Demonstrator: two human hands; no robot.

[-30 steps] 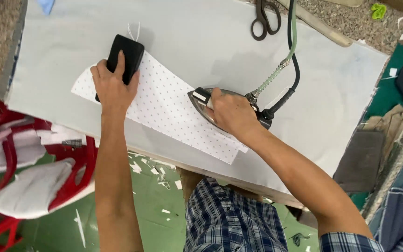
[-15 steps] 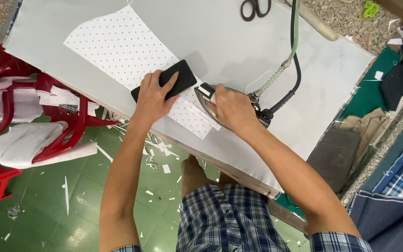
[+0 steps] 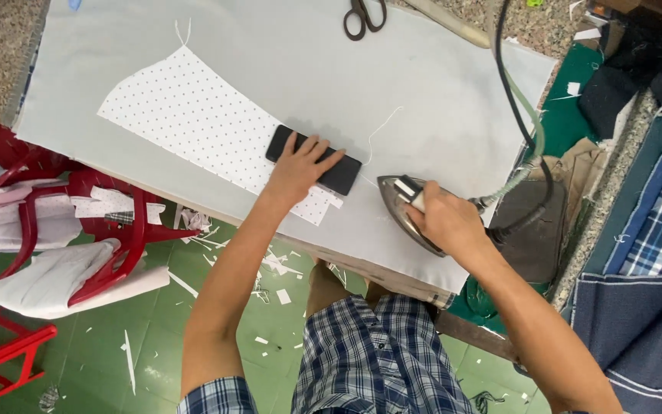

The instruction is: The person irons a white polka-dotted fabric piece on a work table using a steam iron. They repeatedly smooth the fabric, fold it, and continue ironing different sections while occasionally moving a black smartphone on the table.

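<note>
Worktop (image 3: 423,84) covered in pale grey cloth, seen from above. Left hand (image 3: 300,165) lies flat, fingers spread, pressing on a black rectangular block (image 3: 346,175); not clamped around it, just resting on top. Block sits at the near right end of a white dotted fabric piece (image 3: 193,119), which lies flat on the worktop and runs from the far left toward the near edge. Right hand (image 3: 442,222) is closed around the handle of a steam iron (image 3: 396,203), soleplate down on the grey cloth, tip pointing left toward the block. Iron stands just right of the fabric piece, near it but apart; no contact visible. Hands are apart, block and iron between them. Dark cable and green hose (image 3: 530,123) run from the iron's rear up to the far right. Scissors (image 3: 363,15) lie at the far edge of the worktop, well apart from both hands. Red plastic chair (image 3: 109,230) with white fabric pieces stands on the green floor (image 3: 101,353) at left; paper scraps are scattered on the floor
</note>
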